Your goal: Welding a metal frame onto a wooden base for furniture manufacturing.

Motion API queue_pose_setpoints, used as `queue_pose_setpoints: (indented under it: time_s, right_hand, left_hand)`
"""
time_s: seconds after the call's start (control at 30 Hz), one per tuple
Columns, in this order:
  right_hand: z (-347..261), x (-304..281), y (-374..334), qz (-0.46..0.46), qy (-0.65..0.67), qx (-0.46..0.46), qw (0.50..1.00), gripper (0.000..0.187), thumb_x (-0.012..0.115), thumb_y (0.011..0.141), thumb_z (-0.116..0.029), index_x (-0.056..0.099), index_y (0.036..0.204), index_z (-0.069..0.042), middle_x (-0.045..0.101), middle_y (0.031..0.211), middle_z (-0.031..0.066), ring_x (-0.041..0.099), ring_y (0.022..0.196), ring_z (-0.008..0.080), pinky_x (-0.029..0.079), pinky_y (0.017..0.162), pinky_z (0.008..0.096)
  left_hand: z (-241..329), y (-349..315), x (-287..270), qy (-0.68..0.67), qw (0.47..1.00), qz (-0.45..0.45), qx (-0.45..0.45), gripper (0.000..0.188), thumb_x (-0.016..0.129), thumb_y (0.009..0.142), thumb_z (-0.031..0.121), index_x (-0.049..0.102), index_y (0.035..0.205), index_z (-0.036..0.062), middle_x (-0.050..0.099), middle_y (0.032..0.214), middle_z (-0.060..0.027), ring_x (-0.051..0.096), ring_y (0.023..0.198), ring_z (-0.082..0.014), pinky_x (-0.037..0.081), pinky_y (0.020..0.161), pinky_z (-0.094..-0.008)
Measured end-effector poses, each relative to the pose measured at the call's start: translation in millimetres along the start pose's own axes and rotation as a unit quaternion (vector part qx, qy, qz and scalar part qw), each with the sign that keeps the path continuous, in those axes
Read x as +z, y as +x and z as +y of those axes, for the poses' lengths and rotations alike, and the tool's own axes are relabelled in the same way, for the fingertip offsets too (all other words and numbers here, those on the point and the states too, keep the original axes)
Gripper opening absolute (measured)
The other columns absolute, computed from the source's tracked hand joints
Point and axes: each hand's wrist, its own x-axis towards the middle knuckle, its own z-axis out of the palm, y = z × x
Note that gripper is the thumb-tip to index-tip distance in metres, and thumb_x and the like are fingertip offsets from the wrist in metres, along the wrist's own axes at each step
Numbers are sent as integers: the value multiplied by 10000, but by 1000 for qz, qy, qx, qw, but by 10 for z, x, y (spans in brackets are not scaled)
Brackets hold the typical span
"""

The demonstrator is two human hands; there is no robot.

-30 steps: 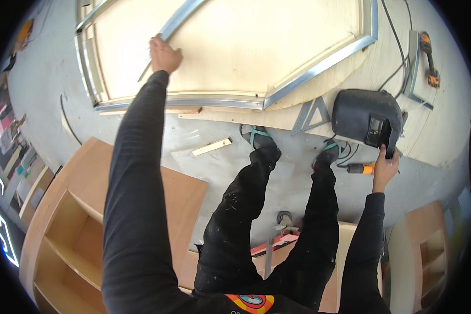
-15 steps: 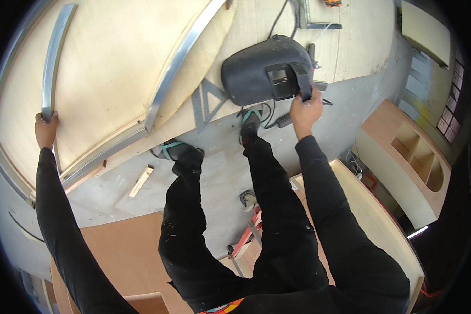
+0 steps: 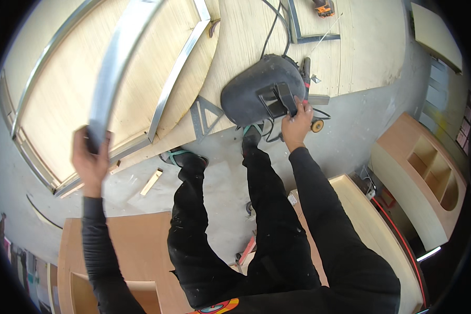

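Observation:
My left hand (image 3: 91, 163) grips the lower end of a bright metal tube (image 3: 121, 52), which is raised and blurred over the pale wooden board (image 3: 83, 78). Beneath it lies a curved metal frame (image 3: 174, 78). In my right hand (image 3: 296, 126) is the handle of a black welding mask (image 3: 243, 94), its fingers closed round it by the small window. To the right of the mask lies a dark tool with a red part (image 3: 305, 73), perhaps an electrode holder. Between the frame and the mask rests a triangular set square (image 3: 198, 119).
At the far edge lie an orange and black power tool (image 3: 324, 8) and an angled metal piece (image 3: 319, 38). Cables (image 3: 271, 31) run behind the mask. A wood offcut (image 3: 151, 181) is on the floor (image 3: 136, 201). Wooden cabinets (image 3: 397, 152) stand right and near me.
My left hand has lifted the tube off the board and brought it right, toward me. The mask has turned slightly and lies a little lower in view, with my right hand still on it.

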Motion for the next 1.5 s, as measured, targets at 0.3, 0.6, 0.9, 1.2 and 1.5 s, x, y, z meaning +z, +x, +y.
queue_pose_setpoints:
  time_s: [0.3,0.6,0.9,1.2,1.5]
  right_hand:
    - [358,-139,79,-84,31,-79,993,648,699,650,-47,546,1279,-10,497,1060,177,479,1020,369,415,910,461]
    - [892,-347,140,-62,213,-149,964,488,694,820,-201,555,1243,0,551,1093,209,525,1041,399,436,919,458]
    - [2246,399,1184,20,137,138,981,405,670,769,-201,607,1084,46,628,985,253,599,937,402,469,847,468]
    - [2393,1102,1671,-101,15,139,985,782,710,759,-460,449,1208,125,534,1098,406,562,1048,493,478,910,508]
    - [2511,1407,1537,-134,17,75,988,598,710,752,-327,531,1162,69,623,1029,322,608,993,466,486,874,510]
  left_hand:
    - [1759,-412,1583,-146,987,-63,-8,431,817,709,280,557,906,-1,551,805,-154,560,697,-301,458,629,-389]
    - [2051,-103,2844,-50,997,-34,-41,458,772,704,332,589,955,-4,603,967,-217,616,880,-409,501,782,-461]
    - [2114,-125,3143,47,995,-70,-59,471,786,696,334,592,975,9,620,987,-209,622,905,-397,505,793,-468]
    - [1810,-459,3234,-13,997,-54,48,453,696,807,193,589,1195,-14,623,1108,-225,566,1065,-392,440,954,-443]
    - [1300,-2032,2481,-71,943,-253,-203,602,741,786,152,463,1293,-14,650,974,-203,651,859,-345,524,771,-413]
